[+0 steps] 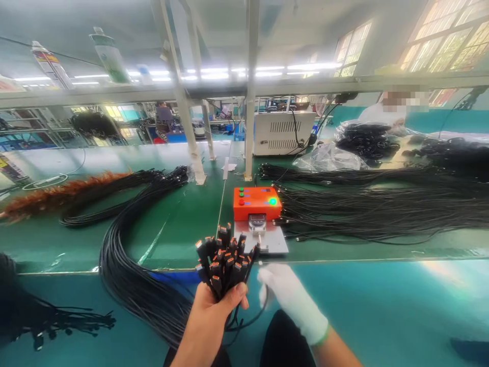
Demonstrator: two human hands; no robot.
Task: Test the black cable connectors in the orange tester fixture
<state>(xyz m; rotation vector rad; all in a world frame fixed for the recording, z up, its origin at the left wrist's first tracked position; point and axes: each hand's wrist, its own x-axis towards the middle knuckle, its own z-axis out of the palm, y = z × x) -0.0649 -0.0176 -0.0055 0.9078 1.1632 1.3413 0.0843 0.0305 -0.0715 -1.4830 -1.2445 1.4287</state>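
My bare left hand (212, 316) is closed around a bunch of black cable plugs (225, 262) with orange inside their metal tips, pointing up and away from me. Their long black cables (126, 265) trail to the left, up onto the green bench. My right hand (292, 298), in a white glove, pinches a single black cable (263, 307) just right of the bunch; a small metal tip shows above its fingers. Beyond both hands sits an orange tester box (248, 210) with a lit green lamp. A small fixture (257, 224) stands before it on a metal plate (277, 245).
Several black cables (367, 204) lie across the bench (198, 199) to the right of the tester. Another cable bundle (49, 316) hangs at lower left. White shelf posts (250, 102) rise behind the tester, near a vented metal cabinet (280, 135). A person (382, 112) sits beyond the bench.
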